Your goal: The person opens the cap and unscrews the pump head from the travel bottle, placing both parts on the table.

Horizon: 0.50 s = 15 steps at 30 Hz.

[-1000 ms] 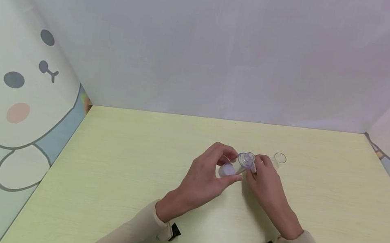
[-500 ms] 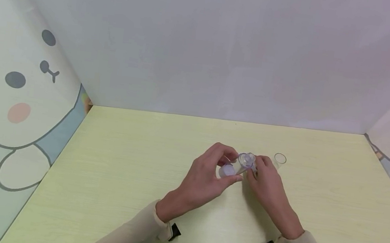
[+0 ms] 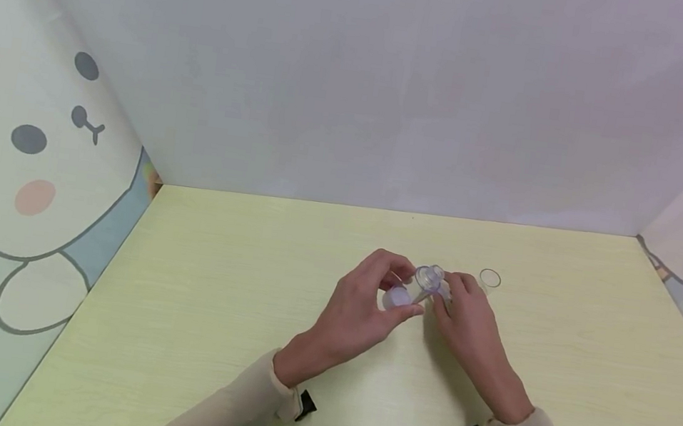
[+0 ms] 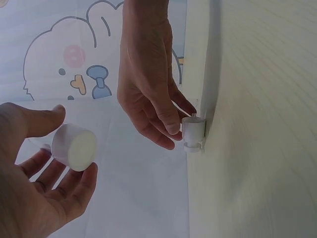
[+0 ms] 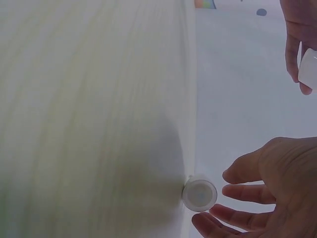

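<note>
My left hand (image 3: 361,309) grips a clear bottle (image 3: 429,278) above the table. The bottle is tilted, its whitish base (image 4: 81,150) towards me and its neck away. Thumb and fingers lie round its sides. A small white pump head or cap (image 4: 193,130) lies on its side on the table. My right hand (image 3: 468,320) is beside it with loosely bent fingers. In the right wrist view, a gap separates the thumb and the piece's round end (image 5: 199,195), while a lower fingertip lies very close. Whether that finger touches it I cannot tell.
Just beyond my right hand stands a clear cup-like cover (image 3: 490,279), its round rim facing up. The pale wooden table (image 3: 209,282) meets a plain backdrop (image 3: 356,100) behind, with cartoon-printed cloth at both sides.
Both hands keep nearly the same place. The bottle's neck shifts very slightly left, and a little more of the white piece shows beside my right fingers.
</note>
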{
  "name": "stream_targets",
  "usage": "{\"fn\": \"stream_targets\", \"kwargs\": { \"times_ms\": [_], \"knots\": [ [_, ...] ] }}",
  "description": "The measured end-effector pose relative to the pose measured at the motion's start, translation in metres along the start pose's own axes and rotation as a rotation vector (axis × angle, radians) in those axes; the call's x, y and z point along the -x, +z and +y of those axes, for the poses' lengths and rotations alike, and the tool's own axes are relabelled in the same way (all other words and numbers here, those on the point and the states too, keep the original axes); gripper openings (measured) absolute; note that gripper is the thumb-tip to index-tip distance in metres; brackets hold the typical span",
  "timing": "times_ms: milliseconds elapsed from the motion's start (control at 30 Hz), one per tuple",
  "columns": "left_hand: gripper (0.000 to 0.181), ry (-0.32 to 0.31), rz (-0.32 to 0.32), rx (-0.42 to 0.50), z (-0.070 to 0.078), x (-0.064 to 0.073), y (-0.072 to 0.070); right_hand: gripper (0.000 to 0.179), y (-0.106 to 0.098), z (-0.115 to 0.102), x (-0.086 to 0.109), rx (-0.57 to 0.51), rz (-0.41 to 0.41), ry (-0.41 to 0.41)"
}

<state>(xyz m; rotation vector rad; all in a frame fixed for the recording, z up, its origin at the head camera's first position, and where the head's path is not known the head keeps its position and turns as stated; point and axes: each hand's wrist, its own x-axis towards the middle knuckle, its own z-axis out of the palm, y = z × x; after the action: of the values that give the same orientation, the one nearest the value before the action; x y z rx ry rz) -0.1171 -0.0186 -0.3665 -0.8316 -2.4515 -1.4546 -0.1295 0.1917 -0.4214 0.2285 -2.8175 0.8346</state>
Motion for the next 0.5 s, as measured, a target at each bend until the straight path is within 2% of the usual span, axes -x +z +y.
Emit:
{"fn": "stream_targets", "kwargs": {
  "times_ms": [267, 500],
  "knots": [
    [0.045, -0.034, -0.001, 0.015, -0.004, -0.001, 0.002, 0.031, -0.008, -0.005, 0.006, -0.002, -0.001, 0.011],
    [0.044, -0.073, -0.001, 0.013, -0.01, -0.003, 0.003, 0.028, -0.012, -0.008, 0.013, 0.017, 0.043, -0.049]
  ]
}}
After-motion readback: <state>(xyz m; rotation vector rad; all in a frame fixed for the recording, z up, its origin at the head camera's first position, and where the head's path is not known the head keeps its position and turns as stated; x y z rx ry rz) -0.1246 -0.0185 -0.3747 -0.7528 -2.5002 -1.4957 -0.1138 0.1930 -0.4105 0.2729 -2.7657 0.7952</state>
